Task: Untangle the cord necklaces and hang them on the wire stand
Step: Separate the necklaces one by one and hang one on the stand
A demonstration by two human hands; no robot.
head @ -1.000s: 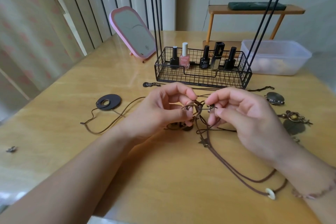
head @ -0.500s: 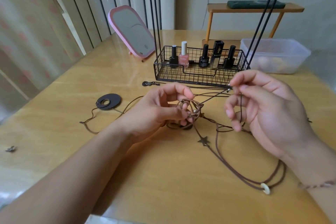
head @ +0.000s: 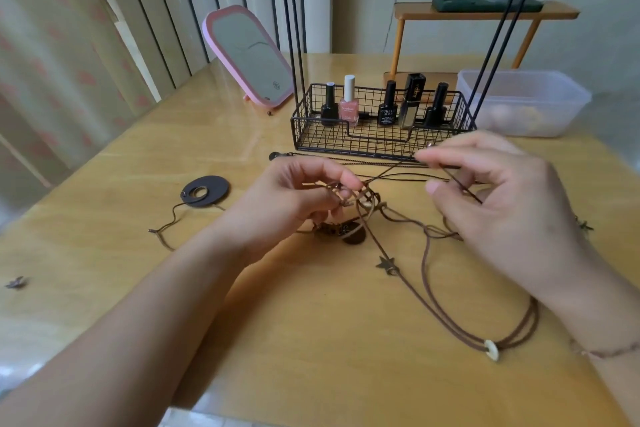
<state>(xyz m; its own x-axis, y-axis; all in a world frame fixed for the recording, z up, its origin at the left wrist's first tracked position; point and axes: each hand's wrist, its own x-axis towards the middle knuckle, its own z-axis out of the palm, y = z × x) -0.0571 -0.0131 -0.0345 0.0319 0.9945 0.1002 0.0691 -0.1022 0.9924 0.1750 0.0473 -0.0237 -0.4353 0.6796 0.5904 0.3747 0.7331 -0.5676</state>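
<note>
While the knot (head: pixel 363 199) of brown cords sits at the middle of the frame, just above the table (head: pixel 311 340), the left hand (head: pixel 298 204) pinches it from the left, thumb and curled fingers closed on the tangle. One thin dark cord (head: pixel 391 170) runs out of the knot up and to the right, fairly taut, to the right hand (head: pixel 502 215), whose thumb and forefinger pinch its end in front of the wire stand (head: pixel 377 135). That strand's long axis, from lower left to upper right, is the line the coming pull seems to turn on: the right hand lies up and right of the knot, the left holds it in place, and both are about equally close to it.

Below the knot a thicker cord carrying a star charm (head: pixel 386 264) trails toward the lower right, where a double loop bears a white bead (head: pixel 491 350). Dark pendants (head: pixel 349 234) lie under the left hand, though blur hides their shape. A round dark pendant (head: pixel 205 191) on its own cord lies well apart at left. The stand's black rods (head: pixel 294 28) rise out of the top of the frame; I see nothing hung on them.
</note>
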